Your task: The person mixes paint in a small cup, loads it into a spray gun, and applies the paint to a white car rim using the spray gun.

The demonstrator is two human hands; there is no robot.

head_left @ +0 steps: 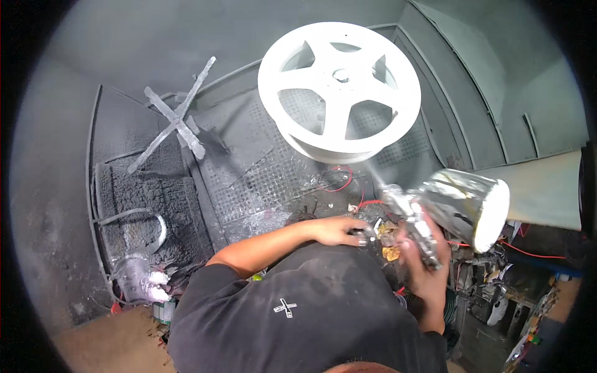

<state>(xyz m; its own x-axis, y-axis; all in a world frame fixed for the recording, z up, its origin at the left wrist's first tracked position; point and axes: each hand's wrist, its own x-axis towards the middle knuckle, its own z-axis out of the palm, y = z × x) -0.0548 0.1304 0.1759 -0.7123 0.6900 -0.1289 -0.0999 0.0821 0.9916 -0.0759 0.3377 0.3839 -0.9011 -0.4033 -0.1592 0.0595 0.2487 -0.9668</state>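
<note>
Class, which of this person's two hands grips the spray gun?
The right hand: its fingers wrap around the spray gun. The left hand sits in front of the dark shirt, apart from the gun.

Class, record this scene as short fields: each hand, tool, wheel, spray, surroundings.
Right hand: gripping the tool
Left hand: fingers curled; whether it holds something is unclear
Tool: spray gun with a smeared cup
Wheel: white, five-spoked, ahead of the gun
Spray: faint mist between gun and wheel
Surroundings: grey cross-shaped stand at picture left; red hose near the gun
</note>
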